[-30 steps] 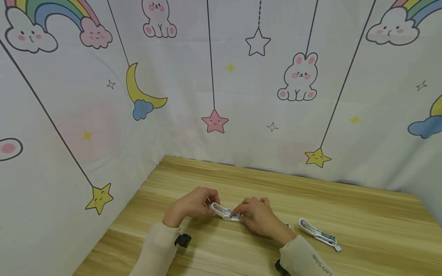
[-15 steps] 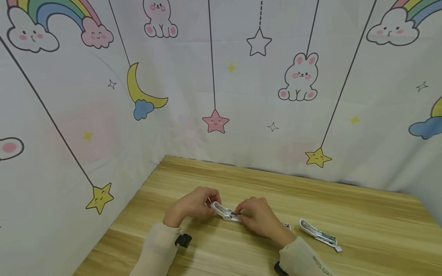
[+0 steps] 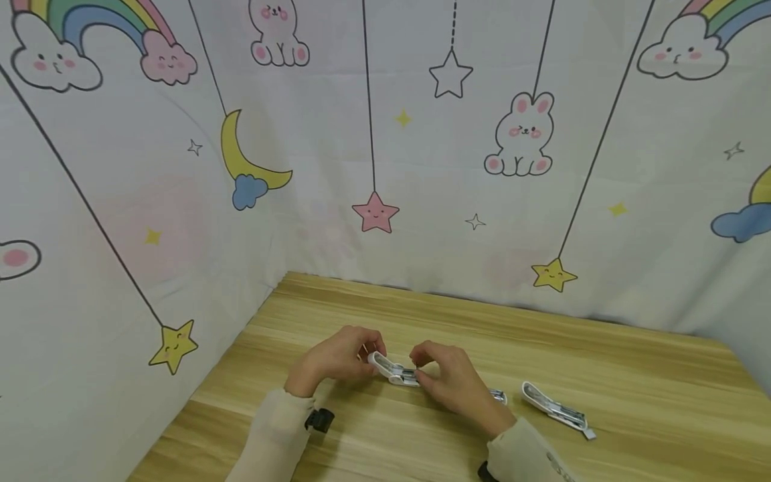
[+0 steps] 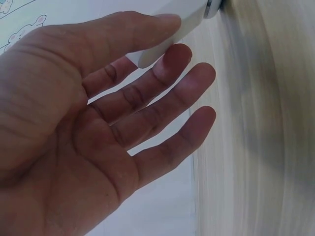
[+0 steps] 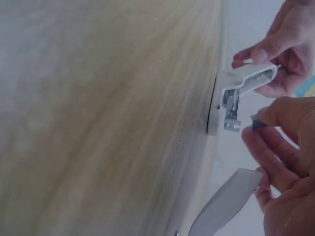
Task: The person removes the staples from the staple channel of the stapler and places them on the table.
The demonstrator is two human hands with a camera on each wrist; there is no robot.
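A white stapler (image 3: 394,372) stands on the table with its top arm swung up, baring the metal magazine (image 5: 231,110). My left hand (image 3: 345,353) pinches the raised end of that arm between thumb and fingertips, the other fingers loosely bent. At the stapler's right end is my right hand (image 3: 454,380). In the right wrist view its thumb and finger pinch a short dark grey strip (image 5: 257,122), which looks like staples, just apart from the magazine's end. Beside that hand's little finger shows a white blade-shaped part (image 5: 226,204); what it belongs to is unclear.
Another opened white stapler (image 3: 557,408) lies on the wooden table (image 3: 337,304) to the right, a small tab sticking out of its near end. A further stapler (image 3: 498,396) is partly hidden behind the right wrist. Printed white cloth (image 3: 421,254) stands along the table's back and left edges.
My right index finger has lifted away from the stapler's magazine, and the fingers have drawn back slightly from its end. The left hand and the stapler have barely moved.
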